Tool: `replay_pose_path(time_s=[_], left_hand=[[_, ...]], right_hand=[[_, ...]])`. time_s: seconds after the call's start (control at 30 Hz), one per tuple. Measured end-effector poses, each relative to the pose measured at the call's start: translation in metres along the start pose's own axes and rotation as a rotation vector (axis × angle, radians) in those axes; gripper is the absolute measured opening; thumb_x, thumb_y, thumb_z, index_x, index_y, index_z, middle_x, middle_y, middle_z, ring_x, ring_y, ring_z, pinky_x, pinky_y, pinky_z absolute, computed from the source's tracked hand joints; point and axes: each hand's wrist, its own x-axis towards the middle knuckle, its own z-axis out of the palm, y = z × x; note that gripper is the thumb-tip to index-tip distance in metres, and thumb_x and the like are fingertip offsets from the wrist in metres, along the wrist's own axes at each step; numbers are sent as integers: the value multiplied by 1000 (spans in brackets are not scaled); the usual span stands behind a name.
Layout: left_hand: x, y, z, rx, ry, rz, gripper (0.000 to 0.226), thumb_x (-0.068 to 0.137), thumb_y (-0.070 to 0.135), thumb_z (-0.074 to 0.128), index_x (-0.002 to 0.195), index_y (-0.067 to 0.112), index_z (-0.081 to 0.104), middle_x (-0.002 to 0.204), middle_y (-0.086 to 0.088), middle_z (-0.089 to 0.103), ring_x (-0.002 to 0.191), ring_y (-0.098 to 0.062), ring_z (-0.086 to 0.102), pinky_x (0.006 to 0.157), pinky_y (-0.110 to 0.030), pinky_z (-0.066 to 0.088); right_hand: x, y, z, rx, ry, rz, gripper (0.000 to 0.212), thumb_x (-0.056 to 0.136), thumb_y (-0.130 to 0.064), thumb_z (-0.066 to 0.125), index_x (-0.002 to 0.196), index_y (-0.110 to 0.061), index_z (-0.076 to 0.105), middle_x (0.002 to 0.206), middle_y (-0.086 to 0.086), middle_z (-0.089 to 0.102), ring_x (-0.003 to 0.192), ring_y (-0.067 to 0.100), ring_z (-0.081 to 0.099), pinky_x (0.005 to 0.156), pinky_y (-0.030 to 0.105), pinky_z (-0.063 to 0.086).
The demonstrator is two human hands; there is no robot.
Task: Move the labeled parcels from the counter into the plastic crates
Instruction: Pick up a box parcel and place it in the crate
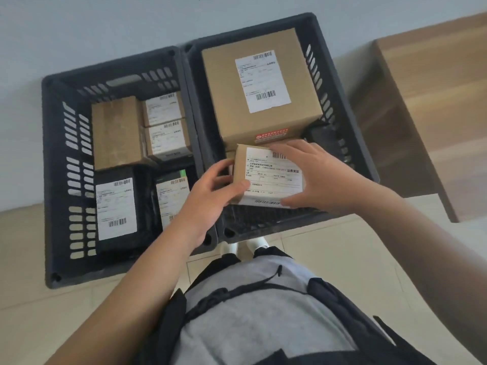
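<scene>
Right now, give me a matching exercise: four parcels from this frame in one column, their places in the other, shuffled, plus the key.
Things:
1. small brown cardboard parcel with white label
2. large brown cardboard box with white label
3. black parcel with white label
4. unlabeled-face brown cardboard box

Places:
A. left crate, far left
B. held by both hands over right crate's near end
C. right crate, far end
D. left crate, near left

Pairs: 1-B, 2-C, 3-D, 4-A
</scene>
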Motion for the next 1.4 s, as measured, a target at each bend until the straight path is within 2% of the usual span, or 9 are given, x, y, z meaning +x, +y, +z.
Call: replay_pose_path(time_s=[0.23, 0.4, 0.5, 0.7, 0.77, 0.9, 0.97, 1.23, 1.4], left_hand=[[14, -7, -12, 92, -212, -15, 67, 71, 31, 89, 121, 59, 54, 116, 13, 74, 113, -8, 68, 115, -46, 45], [16, -18, -18, 258, -280, 196, 103, 69, 17, 93, 142, 62, 37, 129, 30, 55, 124, 4, 56, 108, -31, 49], [13, -21, -16, 299, -310, 311, 102, 71, 19, 88, 148, 59, 33, 140, 26, 48, 133, 3, 47, 112, -25, 42], [18, -24, -19, 336, -338, 422, 102, 78, 12, 86, 153, 51, 29, 152, 17, 42, 140, 2, 40, 116, -14, 35], [20, -25, -22, 356, -284, 405, 96, 82, 22, 84, 154, 50, 26, 157, 17, 37, 143, 3, 36, 111, -10, 30], [27, -30, -37, 381, 88, 355, 69, 95, 20, 71, 154, 36, 37, 159, 12, 41, 139, 2, 32, 116, -27, 27], [29, -34, -44, 409, 182, 315, 61, 98, 18, 68, 150, 36, 43, 158, 11, 41, 139, -1, 33, 115, -32, 29], [31, -42, -45, 603, 121, 319, 57, 96, 14, 69, 148, 26, 49, 163, 4, 33, 154, -15, 18, 115, -26, 12], [27, -43, -42, 616, 111, 307, 58, 96, 14, 69, 149, 25, 49, 167, 4, 27, 156, -15, 11, 124, -36, 15]], right_hand=[[-25, -3, 14, 67, -10, 99, 111, 69, -39, 93, 158, -37, 27, 141, -21, 30, 127, 3, 24, 107, 29, 29], [-32, 6, -13, 295, -37, 205, 105, 72, -44, 91, 158, -45, 30, 154, -22, 32, 132, 5, 41, 111, 28, 41], [-24, 11, -27, 207, -197, 238, 94, 79, -39, 87, 156, -46, 34, 146, -29, 40, 125, -4, 38, 100, 13, 31], [2, -3, -30, 40, -239, 190, 99, 75, -39, 89, 158, -37, 34, 140, -29, 39, 125, -3, 39, 107, 23, 28], [7, -3, -29, -36, -199, 168, 99, 75, -37, 91, 158, -34, 36, 138, -27, 39, 124, -1, 38, 108, 24, 28], [16, 3, -19, -256, -241, 168, 99, 76, -33, 91, 158, -29, 36, 154, -4, 44, 139, 21, 39, 114, 40, 37], [19, 4, -7, -261, -326, 163, 99, 77, -31, 90, 159, -29, 35, 158, -2, 43, 142, 23, 39, 116, 39, 36], [51, -14, 36, -397, -406, 105, 91, 75, -45, 87, 151, -23, 44, 145, 5, 50, 131, 29, 46, 110, 46, 44], [47, -16, 52, -515, -365, 53, 93, 74, -53, 85, 150, -22, 41, 146, 5, 48, 133, 31, 41, 113, 50, 39]])
